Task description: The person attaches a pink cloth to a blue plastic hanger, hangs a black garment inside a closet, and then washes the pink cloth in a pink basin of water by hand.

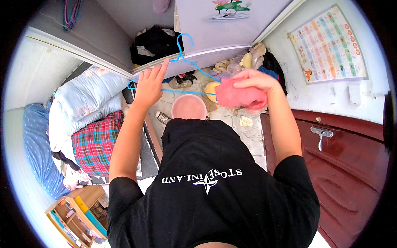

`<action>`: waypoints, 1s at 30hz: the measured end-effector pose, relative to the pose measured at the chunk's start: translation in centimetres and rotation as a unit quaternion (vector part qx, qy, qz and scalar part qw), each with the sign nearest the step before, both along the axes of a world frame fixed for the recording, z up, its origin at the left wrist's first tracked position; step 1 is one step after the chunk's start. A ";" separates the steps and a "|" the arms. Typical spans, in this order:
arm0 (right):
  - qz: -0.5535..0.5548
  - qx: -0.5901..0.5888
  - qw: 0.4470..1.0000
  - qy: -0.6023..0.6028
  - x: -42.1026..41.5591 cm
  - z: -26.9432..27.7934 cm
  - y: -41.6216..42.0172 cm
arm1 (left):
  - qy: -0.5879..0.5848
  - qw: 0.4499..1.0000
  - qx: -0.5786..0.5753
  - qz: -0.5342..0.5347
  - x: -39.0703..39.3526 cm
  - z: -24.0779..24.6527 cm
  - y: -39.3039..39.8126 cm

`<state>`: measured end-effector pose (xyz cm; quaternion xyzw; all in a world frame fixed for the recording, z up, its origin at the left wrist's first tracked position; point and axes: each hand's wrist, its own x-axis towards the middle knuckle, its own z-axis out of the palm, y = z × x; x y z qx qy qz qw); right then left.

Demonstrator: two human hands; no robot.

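A blue clothes hanger (186, 92) is held up in front of me, its hook pointing away toward the wardrobe. My left hand (149, 83) grips the hanger near its left end, with the index finger stretched out along it. In my right hand (255, 81) is a pink cloth (237, 95), pressed against the hanger's right end. The cloth covers that end, so the hanger's tip there is hidden. Below the hanger, a pink basin (189, 107) stands on the floor between my feet.
A wardrobe with a sliding door (217, 31) stands ahead, dark clothes (155, 43) inside. Heaped fabrics (242, 65) lie at its right corner by a yellow basin (212, 90). Left is a bed with a pillow (90, 93) and plaid blanket (97, 144); right, a dark red door (335, 167).
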<state>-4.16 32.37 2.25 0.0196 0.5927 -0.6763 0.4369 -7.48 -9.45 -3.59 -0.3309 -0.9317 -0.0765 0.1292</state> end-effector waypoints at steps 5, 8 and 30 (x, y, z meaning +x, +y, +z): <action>-0.170 -0.014 0.985 0.020 -2.4 0.9 1.7 | -0.030 0.996 0.051 -0.060 0.3 1.6 1.2; -0.146 -0.033 0.988 0.038 -2.9 -0.3 -2.0 | -0.020 0.991 0.062 -0.113 1.0 2.5 3.7; -0.338 -0.007 0.929 0.154 2.2 -3.3 -4.3 | -0.410 0.811 0.409 -0.081 1.0 -2.9 4.5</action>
